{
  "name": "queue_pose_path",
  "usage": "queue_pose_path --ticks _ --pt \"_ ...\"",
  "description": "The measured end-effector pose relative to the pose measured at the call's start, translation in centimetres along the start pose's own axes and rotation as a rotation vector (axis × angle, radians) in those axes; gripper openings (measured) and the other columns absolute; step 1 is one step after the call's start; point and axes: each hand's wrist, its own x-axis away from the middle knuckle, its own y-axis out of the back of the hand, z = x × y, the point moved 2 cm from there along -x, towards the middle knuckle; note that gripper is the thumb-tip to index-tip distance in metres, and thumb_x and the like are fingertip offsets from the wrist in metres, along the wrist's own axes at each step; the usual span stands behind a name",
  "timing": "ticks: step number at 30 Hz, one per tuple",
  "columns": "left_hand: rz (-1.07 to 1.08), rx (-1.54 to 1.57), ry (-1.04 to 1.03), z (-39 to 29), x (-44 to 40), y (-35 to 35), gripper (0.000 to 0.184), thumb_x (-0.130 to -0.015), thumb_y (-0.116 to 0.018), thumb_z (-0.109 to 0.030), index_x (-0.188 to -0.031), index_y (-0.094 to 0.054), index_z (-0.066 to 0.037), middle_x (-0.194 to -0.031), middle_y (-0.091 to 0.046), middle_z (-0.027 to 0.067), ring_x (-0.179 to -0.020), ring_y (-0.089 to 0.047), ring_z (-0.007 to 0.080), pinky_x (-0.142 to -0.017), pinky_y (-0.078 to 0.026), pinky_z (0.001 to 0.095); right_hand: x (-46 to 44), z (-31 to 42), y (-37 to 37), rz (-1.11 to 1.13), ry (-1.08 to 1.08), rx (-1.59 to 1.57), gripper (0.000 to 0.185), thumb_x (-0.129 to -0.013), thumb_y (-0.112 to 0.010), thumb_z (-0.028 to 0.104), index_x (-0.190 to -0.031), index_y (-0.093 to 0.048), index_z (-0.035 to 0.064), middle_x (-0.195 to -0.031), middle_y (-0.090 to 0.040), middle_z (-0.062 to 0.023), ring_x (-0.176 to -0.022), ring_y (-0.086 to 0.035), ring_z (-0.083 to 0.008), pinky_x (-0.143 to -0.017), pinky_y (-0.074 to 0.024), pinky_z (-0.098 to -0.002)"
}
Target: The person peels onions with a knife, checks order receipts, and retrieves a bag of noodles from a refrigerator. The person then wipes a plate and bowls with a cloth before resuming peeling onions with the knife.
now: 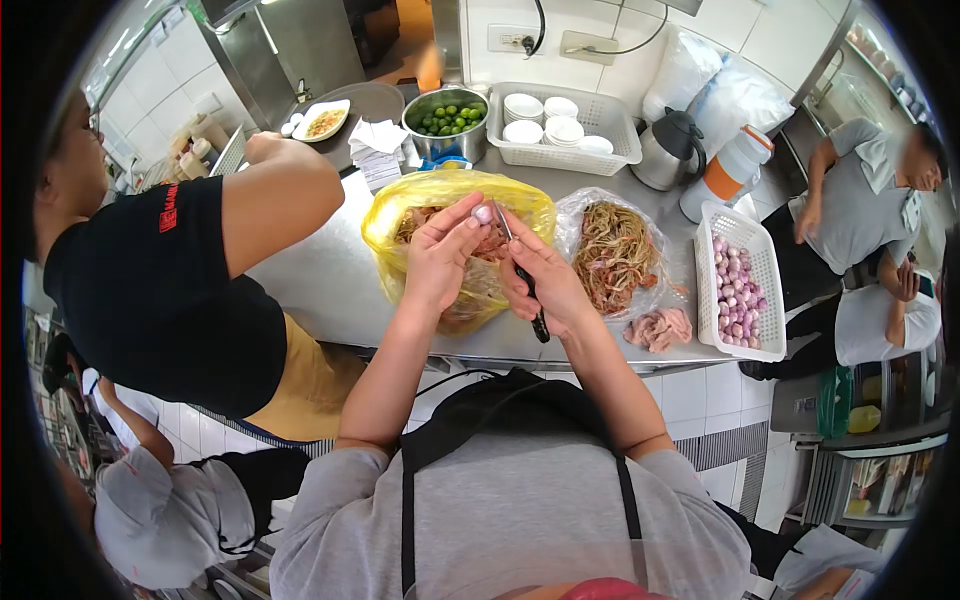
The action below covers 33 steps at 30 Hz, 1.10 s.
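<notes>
Between the fingertips of my left hand point(443, 252) is a small pinkish shallot point(483, 214). My right hand point(545, 275) grips a knife point(528, 280) with a black handle, its short blade up against the shallot. Both hands are over a yellow plastic bag point(385, 225) that lies open with reddish-brown peelings inside. To the right, a clear plastic bag holds brown stringy roots and skins point(612, 250). A white basket point(707, 290) of peeled-looking shallots point(738, 290) stands farther right. A crumpled pink cloth point(658, 329) lies near the counter's front edge.
At the back stand a metal pot point(447, 147) of green limes, a white basket point(620, 160) of small bowls, a steel jug point(668, 150) and an orange-banded jug point(725, 177). A co-worker in black point(170, 300) stands close at left; other people are at right and lower left.
</notes>
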Motion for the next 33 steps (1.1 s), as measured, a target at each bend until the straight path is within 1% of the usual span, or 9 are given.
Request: queue_pose_path --ticks 3,6,9,15,18,21,24,29,33 --pt "0.017 -0.076 -0.040 0.2 0.0 -0.5 0.031 -0.079 -0.054 0.003 -0.110 -0.051 0.003 -0.101 -0.057 0.0082 -0.088 -0.056 0.0115 -0.077 -0.045 0.0213 0.2 0.2 0.4 -0.014 0.089 0.345 0.044 -0.091 -0.036 0.020 -0.134 -0.024 0.0201 -0.051 -0.034 0.0023 -0.037 -0.029 -0.0046 -0.033 -0.0270 -0.0183" --pt "0.048 -0.182 -0.075 0.5 -0.3 -0.3 0.030 -0.079 -0.054 0.002 -0.109 -0.052 0.003 -0.101 -0.057 0.0081 -0.088 -0.055 0.0105 -0.077 -0.044 0.0206 0.3 0.1 0.3 -0.087 0.091 0.469 0.045 -0.091 -0.037 0.020 -0.134 -0.024 0.0181 -0.051 -0.032 0.0025 -0.037 -0.027 -0.0048 -0.035 -0.0282 -0.0181" --pt "0.047 -0.320 -0.116 0.5 -0.2 -0.5 0.030 -0.079 -0.055 0.002 -0.108 -0.053 0.004 -0.101 -0.057 0.0082 -0.088 -0.055 0.0097 -0.077 -0.044 0.0200 0.6 0.2 0.0 -0.136 0.151 0.492 0.043 -0.091 -0.037 0.019 -0.133 -0.026 0.0178 -0.050 -0.033 0.0028 -0.037 -0.027 -0.0045 -0.035 -0.0284 -0.0180" --pt "0.022 -0.188 -0.104 1.0 0.1 -1.8 0.032 -0.079 -0.055 0.001 -0.110 -0.051 0.003 -0.099 -0.058 0.0071 -0.087 -0.055 0.0088 -0.075 -0.044 0.0191 1.1 0.1 0.4 -0.206 0.129 0.420 0.042 -0.091 -0.037 0.019 -0.132 -0.029 0.0191 -0.051 -0.032 0.0034 -0.038 -0.028 -0.0043 -0.034 -0.0277 -0.0179" --pt "0.087 -0.216 -0.091 1.4 -0.1 -1.8 0.033 -0.081 -0.050 0.002 -0.114 -0.047 0.005 -0.107 -0.054 0.0104 -0.095 -0.054 0.0135 -0.081 -0.044 0.0241 1.5 0.1 0.3 -0.200 0.123 0.355 0.042 -0.091 -0.038 0.020 -0.132 -0.029 0.0198 -0.050 -0.032 0.0033 -0.037 -0.027 -0.0043 -0.033 -0.0273 -0.0179" --pt "0.104 -0.161 -0.036 1.7 -0.6 -1.6 0.034 -0.081 -0.050 0.003 -0.114 -0.047 0.005 -0.107 -0.054 0.0108 -0.095 -0.054 0.0144 -0.082 -0.045 0.0247 1.7 0.3 0.3 -0.198 0.139 0.365 0.042 -0.091 -0.037 0.020 -0.132 -0.028 0.0178 -0.052 -0.033 0.0018 -0.038 -0.029 -0.0056 -0.035 -0.0285 -0.0184" --pt "0.122 -0.088 0.007 1.5 -0.5 -2.0 0.034 -0.078 -0.055 0.001 -0.112 -0.049 0.003 -0.098 -0.058 0.0085 -0.083 -0.057 0.0102 -0.067 -0.047 0.0202 1.8 0.4 1.3 -0.270 0.164 0.347 0.042 -0.091 -0.036 0.020 -0.132 -0.028 0.0176 -0.050 -0.033 0.0019 -0.037 -0.029 -0.0055 -0.034 -0.0280 -0.0188" --pt "0.151 -0.016 0.030 1.3 -0.9 -1.4 0.034 -0.078 -0.056 0.001 -0.111 -0.050 0.003 -0.098 -0.059 0.0107 -0.080 -0.058 0.0114 -0.065 -0.048 0.0215 2.1 0.8 1.5 -0.303 0.192 0.347 0.042 -0.091 -0.035 0.020 -0.132 -0.027 0.0164 -0.049 -0.033 0.0019 -0.036 -0.028 -0.0057 -0.034 -0.0279 -0.0189" --pt "0.184 -0.039 0.024 1.1 -1.0 -1.0 0.033 -0.078 -0.056 0.000 -0.110 -0.050 0.004 -0.096 -0.059 0.0106 -0.081 -0.058 0.0118 -0.068 -0.049 0.0218 2.3 0.5 0.3 -0.234 0.183 0.386 0.046 -0.091 -0.037 0.019 -0.134 -0.022 0.0170 -0.048 -0.033 0.0027 -0.035 -0.027 -0.0050 -0.034 -0.0281 -0.0183"
